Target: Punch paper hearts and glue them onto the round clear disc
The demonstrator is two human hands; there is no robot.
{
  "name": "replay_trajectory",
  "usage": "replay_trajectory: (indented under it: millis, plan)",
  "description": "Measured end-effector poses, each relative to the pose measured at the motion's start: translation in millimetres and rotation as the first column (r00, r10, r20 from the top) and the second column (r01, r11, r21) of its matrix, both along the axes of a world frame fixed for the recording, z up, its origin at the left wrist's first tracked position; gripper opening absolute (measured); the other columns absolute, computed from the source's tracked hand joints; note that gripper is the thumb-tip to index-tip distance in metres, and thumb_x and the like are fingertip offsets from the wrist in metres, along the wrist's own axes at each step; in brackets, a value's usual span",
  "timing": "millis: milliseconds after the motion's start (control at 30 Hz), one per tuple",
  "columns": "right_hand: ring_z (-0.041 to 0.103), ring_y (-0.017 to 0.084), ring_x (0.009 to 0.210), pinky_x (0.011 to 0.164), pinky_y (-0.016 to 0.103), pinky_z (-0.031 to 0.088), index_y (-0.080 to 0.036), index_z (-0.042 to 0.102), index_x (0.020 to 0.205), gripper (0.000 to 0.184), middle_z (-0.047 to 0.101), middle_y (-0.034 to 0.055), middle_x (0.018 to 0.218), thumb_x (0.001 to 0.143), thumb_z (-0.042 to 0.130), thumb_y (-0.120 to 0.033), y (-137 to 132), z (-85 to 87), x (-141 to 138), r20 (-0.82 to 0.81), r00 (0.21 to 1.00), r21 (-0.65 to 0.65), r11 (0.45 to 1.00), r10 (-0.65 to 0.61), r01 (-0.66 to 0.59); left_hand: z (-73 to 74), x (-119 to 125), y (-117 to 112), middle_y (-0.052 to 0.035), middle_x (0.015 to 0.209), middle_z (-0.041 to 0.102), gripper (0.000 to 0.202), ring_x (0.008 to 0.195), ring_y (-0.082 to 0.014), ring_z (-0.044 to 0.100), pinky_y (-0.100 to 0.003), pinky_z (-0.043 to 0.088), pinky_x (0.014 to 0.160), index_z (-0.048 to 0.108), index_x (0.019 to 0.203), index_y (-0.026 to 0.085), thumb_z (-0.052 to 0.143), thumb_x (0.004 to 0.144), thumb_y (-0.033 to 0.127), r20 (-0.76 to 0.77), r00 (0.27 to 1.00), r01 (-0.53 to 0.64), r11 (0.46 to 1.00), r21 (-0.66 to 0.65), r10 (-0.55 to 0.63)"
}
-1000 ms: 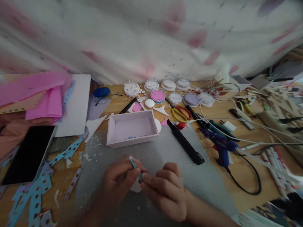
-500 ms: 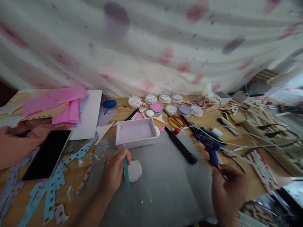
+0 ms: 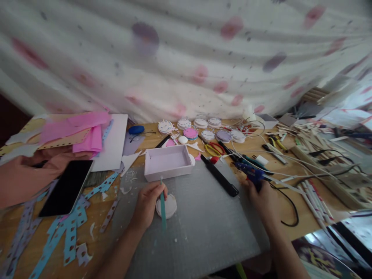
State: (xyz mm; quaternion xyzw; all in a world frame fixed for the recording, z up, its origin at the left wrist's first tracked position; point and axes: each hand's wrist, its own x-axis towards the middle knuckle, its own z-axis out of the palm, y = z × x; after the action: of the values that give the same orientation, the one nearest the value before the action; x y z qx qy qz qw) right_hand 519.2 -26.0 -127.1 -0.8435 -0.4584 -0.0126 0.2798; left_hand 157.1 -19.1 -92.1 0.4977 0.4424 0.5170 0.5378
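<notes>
My left hand (image 3: pixel 149 203) is closed in a pinch on a narrow teal strip (image 3: pixel 163 213), which hangs down in front of a small white disc (image 3: pixel 171 206) on the grey cutting mat (image 3: pixel 203 228). Just beyond that hand sits a shallow, pale lilac open box (image 3: pixel 168 175). To the right, the fingers of my right hand (image 3: pixel 264 197) are wrapped round the handle of a blue hot glue gun (image 3: pixel 250 171), low over the table. Its nozzle points left, and my fingers partly cover the handle.
Layered round discs (image 3: pixel 190 133) stand along the back. A black pen-like tool (image 3: pixel 219 176) lies on the mat. Left are a phone (image 3: pixel 66 188) and punched blue strips (image 3: pixel 69 240). White cords (image 3: pixel 279 155) and a power strip (image 3: pixel 328 170) cross the right side.
My right hand has reached forward and closed on the glue gun's handle. My left hand still pinches the teal strip; the whole view has shifted slightly.
</notes>
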Motion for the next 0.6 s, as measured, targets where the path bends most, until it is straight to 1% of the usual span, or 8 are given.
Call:
replay_trajectory:
  millis: [100,167,233,267,367,433,500,600]
  plan:
    - [0.061,0.032,0.066,0.056,0.039,0.041,-0.013,0.061,0.097,0.042,0.065,0.0157,0.075,0.082,0.047,-0.050,0,8.3,-2,-0.009,0.999,0.024,0.999,-0.041,0.041,-4.5,-2,0,0.0014,0.057,0.051,0.037,0.062,-0.0153,0.047,-0.027,0.036,0.062,0.056,0.056,0.019,0.054,0.088,0.038,-0.058,0.997,0.044,0.999,0.011,-0.043]
    - [0.060,0.029,0.062,0.052,0.036,0.040,-0.015,0.058,0.100,0.044,0.064,0.0119,0.073,0.082,0.050,-0.054,-1,17.0,-10,-0.018,0.998,0.059,0.997,-0.054,0.055,-4.4,-1,0,0.0013,0.058,0.052,0.038,0.061,-0.0152,0.048,-0.026,0.037,0.062,0.056,0.056,0.019,0.054,0.089,0.039,-0.095,0.993,0.069,0.998,0.013,-0.067]
    - [0.057,0.024,0.055,0.048,0.032,0.039,-0.019,0.058,0.091,0.045,0.060,0.0048,0.066,0.075,0.060,-0.060,0,26.7,-26,-0.057,0.998,0.123,0.992,-0.033,0.039,-1.8,1,-1,0.0011,0.058,0.052,0.039,0.060,-0.0148,0.049,-0.025,0.038,0.061,0.056,0.056,0.019,0.053,0.089,0.039,-0.131,0.988,0.088,0.996,0.011,-0.086]
    - [0.055,0.022,0.051,0.046,0.031,0.039,-0.020,0.057,0.082,0.043,0.057,0.0018,0.061,0.069,0.068,-0.060,1,31.3,-37,-0.116,0.993,0.219,0.975,-0.011,0.036,-0.1,2,-1,0.0011,0.058,0.052,0.039,0.059,-0.0146,0.049,-0.025,0.038,0.060,0.056,0.056,0.019,0.053,0.089,0.040,-0.148,0.984,0.097,0.995,0.010,-0.095]
    - [0.051,0.015,0.045,0.043,0.026,0.040,-0.021,0.052,0.068,0.037,0.054,-0.0029,0.053,0.067,0.076,-0.049,8,41.1,-76,-0.270,0.933,0.374,0.919,0.239,-0.127,4.8,4,-2,0.0008,0.058,0.052,0.039,0.059,-0.0145,0.049,-0.025,0.038,0.060,0.057,0.056,0.018,0.054,0.089,0.040,-0.197,0.973,0.124,0.992,0.020,-0.117]
    - [0.048,0.012,0.041,0.041,0.023,0.038,-0.021,0.051,0.065,0.030,0.052,-0.0053,0.050,0.069,0.075,-0.040,13,42.5,-102,-0.268,0.879,0.451,0.858,0.394,-0.246,6.3,5,-2,0.0005,0.059,0.053,0.039,0.060,-0.0149,0.050,-0.025,0.039,0.061,0.058,0.055,0.018,0.054,0.089,0.039,-0.226,0.966,0.138,0.990,0.034,-0.127]
    - [0.045,0.010,0.038,0.039,0.021,0.037,-0.021,0.049,0.061,0.026,0.049,-0.0070,0.047,0.069,0.072,-0.032,17,39.2,-123,-0.251,0.846,0.495,0.813,0.470,-0.305,6.2,5,-1,0.0001,0.060,0.054,0.038,0.060,-0.0151,0.051,-0.025,0.039,0.061,0.059,0.056,0.019,0.053,0.089,0.036,-0.253,0.958,0.150,0.988,0.047,-0.133]
    - [0.045,0.009,0.038,0.039,0.020,0.037,-0.022,0.047,0.060,0.021,0.049,-0.0076,0.046,0.068,0.066,-0.027,18,29.2,-142,-0.256,0.819,0.506,0.793,0.514,-0.340,4.4,5,0,0.0001,0.061,0.055,0.037,0.062,-0.0153,0.052,-0.026,0.039,0.062,0.059,0.057,0.019,0.051,0.091,0.033,-0.286,0.947,0.171,0.983,0.062,-0.147]
